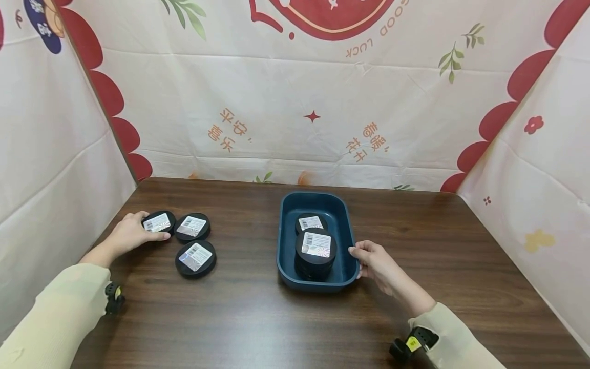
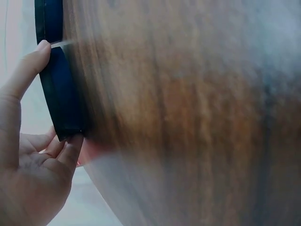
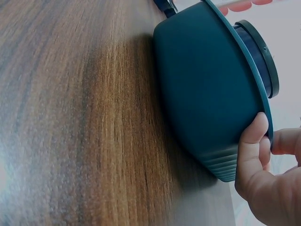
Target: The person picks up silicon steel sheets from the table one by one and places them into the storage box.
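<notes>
On the left of the table, my left hand (image 1: pixel 131 233) grips a flat round black container (image 1: pixel 157 222) with a white barcode label, thumb on its near side and fingers on the far side. The left wrist view shows the thumb and fingertips against the container's edge (image 2: pixel 63 92). Two more such containers lie close by, one just right (image 1: pixel 192 227) and one nearer (image 1: pixel 195 259). My right hand (image 1: pixel 375 264) pinches the right rim of a blue rectangular tub (image 1: pixel 287 279). Inside the tub stand a stack of black containers (image 1: pixel 316 253) and another container (image 1: pixel 311 221) behind it.
The brown wooden table (image 1: pixel 244 318) carries everything. A white printed cloth (image 1: pixel 286 102) hangs along the back, and cloth walls stand at the left and right sides. Black wrist devices (image 1: pixel 415 344) are strapped over both sleeves.
</notes>
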Tool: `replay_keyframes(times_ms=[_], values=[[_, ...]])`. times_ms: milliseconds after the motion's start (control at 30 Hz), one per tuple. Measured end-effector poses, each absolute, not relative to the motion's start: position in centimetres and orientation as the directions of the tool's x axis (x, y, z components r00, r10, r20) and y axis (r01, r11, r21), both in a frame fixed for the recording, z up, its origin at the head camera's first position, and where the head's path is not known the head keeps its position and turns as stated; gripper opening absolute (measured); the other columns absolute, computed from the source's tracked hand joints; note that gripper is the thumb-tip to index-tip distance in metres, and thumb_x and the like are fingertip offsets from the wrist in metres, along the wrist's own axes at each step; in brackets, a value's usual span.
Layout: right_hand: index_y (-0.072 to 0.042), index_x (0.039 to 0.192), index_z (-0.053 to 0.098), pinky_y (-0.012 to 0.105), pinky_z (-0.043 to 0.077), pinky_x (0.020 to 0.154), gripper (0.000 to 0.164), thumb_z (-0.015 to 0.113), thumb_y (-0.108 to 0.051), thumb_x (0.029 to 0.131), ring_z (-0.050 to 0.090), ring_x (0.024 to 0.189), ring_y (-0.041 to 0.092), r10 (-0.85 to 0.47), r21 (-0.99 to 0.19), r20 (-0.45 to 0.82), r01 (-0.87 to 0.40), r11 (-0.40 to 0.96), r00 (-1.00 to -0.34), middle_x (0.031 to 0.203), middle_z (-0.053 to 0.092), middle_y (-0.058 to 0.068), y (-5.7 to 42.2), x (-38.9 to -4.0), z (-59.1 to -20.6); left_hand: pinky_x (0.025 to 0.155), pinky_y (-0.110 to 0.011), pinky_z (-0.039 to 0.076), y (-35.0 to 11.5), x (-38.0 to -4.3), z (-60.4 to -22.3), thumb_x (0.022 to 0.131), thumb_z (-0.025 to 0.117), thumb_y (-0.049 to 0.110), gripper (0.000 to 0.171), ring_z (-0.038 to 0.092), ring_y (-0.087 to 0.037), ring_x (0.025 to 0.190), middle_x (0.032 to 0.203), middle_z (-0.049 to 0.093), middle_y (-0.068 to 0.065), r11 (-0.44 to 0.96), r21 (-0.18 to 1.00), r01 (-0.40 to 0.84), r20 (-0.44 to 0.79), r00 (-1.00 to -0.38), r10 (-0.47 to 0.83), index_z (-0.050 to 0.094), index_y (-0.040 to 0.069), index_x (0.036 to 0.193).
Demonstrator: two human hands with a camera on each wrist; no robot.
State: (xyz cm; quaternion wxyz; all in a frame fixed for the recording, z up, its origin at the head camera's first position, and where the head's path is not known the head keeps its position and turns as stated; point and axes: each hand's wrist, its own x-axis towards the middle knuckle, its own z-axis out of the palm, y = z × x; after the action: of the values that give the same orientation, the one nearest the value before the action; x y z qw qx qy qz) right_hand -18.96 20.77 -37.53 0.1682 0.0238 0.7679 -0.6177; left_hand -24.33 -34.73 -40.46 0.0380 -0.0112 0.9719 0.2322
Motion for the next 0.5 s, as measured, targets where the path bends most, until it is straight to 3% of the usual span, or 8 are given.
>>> replay_keyframes(times_ms=[500], values=[[0.002,0.101,0.044,0.022,0.048,0.055,0.019,0.048,-0.016,0.097,0.047,0.058,0.014,-0.18,-0.943,-0.285,0.241,0.231,-0.942,0.072,0.045,0.005,20.9,-19.0,-37.7,0.085,-0.061,0.037,-34.6,-23.6,-39.2,0.073,0.07,0.057,0.102,0.037,-0.048,0.104,0.117,0.034,-0.038,0.876,0.48,-0.054,-0.021,-0.999,-0.05,0.031,-0.018,0.129]])
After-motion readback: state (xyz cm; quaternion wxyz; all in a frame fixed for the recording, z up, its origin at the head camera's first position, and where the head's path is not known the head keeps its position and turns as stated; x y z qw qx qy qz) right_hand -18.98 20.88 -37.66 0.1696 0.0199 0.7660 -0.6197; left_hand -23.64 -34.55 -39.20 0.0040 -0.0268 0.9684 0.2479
